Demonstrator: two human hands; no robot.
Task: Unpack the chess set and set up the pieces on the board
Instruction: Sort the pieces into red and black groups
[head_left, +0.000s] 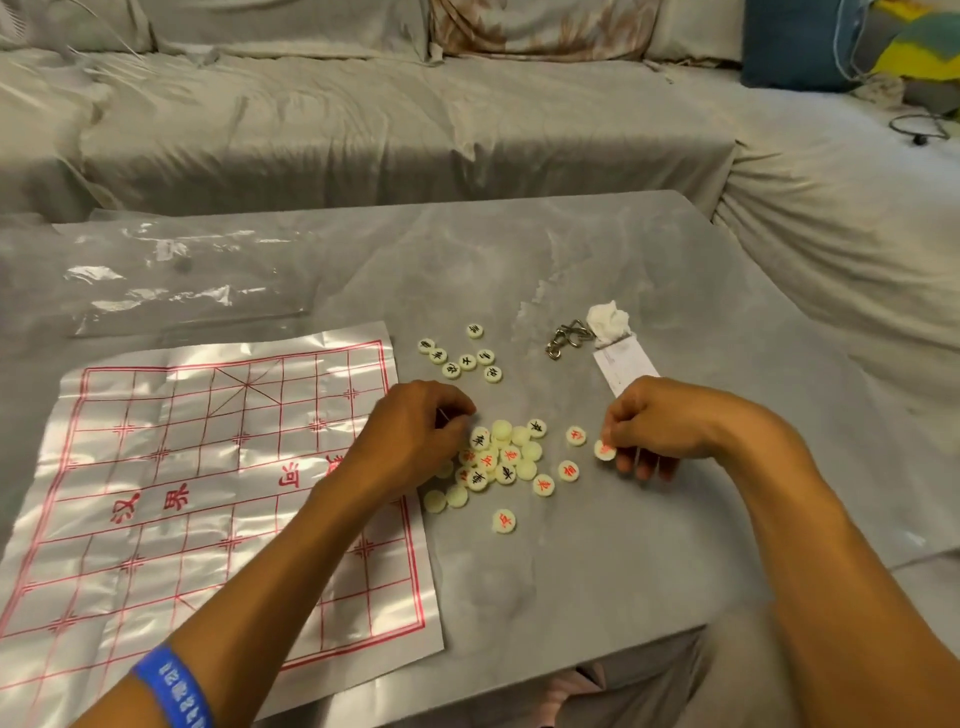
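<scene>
While the left hand (415, 436) curls over the piece pile (501, 460), grip unclear, the right hand (654, 426) pinches a red-marked piece (604, 450). Grey marble-look table (597, 561); paper board (208, 493) near left, no pieces on it. Black-marked pieces (460, 356) farther back, keys (566, 338), tissue (608, 317), plastic bag (171, 275) far left. Covered sofa (363, 130) behind.

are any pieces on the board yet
No, the board carries no pieces that can be seen; the pieces lie on the table to its right, in a main pile and a small black-marked group.
</scene>
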